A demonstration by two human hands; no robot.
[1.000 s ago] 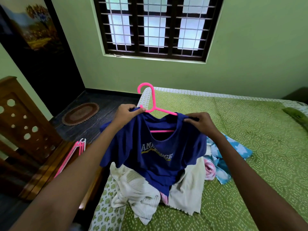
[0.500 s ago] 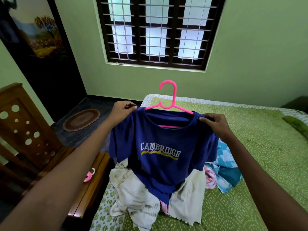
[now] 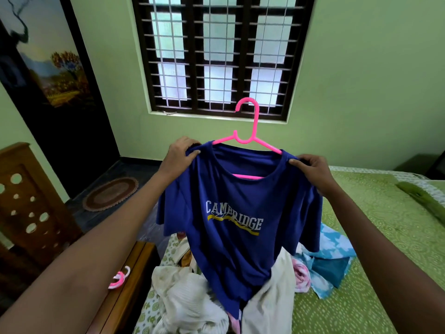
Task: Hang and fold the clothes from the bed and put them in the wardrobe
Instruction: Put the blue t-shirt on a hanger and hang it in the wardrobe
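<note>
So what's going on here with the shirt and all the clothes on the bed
A person is putting a blue T-shirt on a pink hanger. The left hand grips one shoulder of the shirt and the right hand pinches the other, holding it up over the bed. A pile of clothes lies on the bed under the shirt, not yet sorted. More pink hangers sit on the wooden bench beside it.

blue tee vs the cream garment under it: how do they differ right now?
The blue T-shirt is on a pink hanger, held up and spread out; the cream garment lies crumpled in the pile on the bed. The blue T-shirt is in the grip of the left hand and right hand at its shoulders; no hand touches the cream garment. The blue T-shirt carries printed lettering; the cream garment shows none. The T-shirt's hem reaches the pile.
</note>
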